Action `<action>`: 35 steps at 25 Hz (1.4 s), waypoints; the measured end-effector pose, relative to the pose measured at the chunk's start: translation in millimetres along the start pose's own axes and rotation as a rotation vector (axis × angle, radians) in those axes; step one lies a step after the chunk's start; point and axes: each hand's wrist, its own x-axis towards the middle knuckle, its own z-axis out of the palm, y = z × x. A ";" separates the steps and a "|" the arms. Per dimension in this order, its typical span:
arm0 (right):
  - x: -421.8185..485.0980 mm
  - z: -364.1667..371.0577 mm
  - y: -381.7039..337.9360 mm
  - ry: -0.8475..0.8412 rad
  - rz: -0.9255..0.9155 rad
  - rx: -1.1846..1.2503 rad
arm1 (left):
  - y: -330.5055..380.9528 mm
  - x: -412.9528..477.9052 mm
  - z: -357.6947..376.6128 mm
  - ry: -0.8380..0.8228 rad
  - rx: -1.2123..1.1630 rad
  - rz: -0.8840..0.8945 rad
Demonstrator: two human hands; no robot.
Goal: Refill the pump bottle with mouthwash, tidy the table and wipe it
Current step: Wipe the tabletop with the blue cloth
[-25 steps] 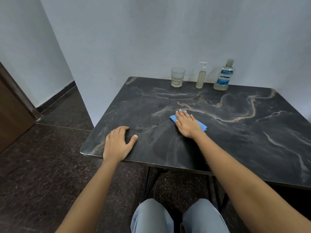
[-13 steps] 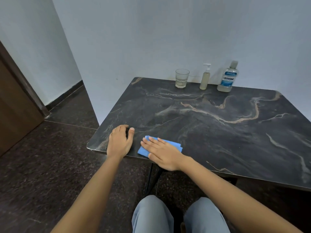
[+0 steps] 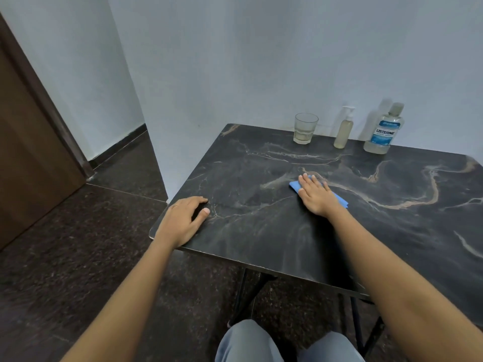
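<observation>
I sit at a dark table (image 3: 326, 246) with pale wavy lines on it, like marble. My right hand (image 3: 317, 195) lies flat and spread on a blue cloth (image 3: 339, 199), pressing it down near the middle of the table. My left hand (image 3: 183, 222) rests open on the near left corner, holding nothing. Along the far edge, by the white wall (image 3: 261, 61), stand a glass (image 3: 305, 128), the pump bottle (image 3: 343, 133) and the mouthwash bottle (image 3: 383, 131), all in a row and apart. The floor (image 3: 78, 257) is dark and speckled. A brown door (image 3: 26, 152) is at the left.
</observation>
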 end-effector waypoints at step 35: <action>11.1 26.7 -134.8 -0.046 -0.240 -0.066 | 0.1 -4.8 3.6 0.249 -0.078 -0.276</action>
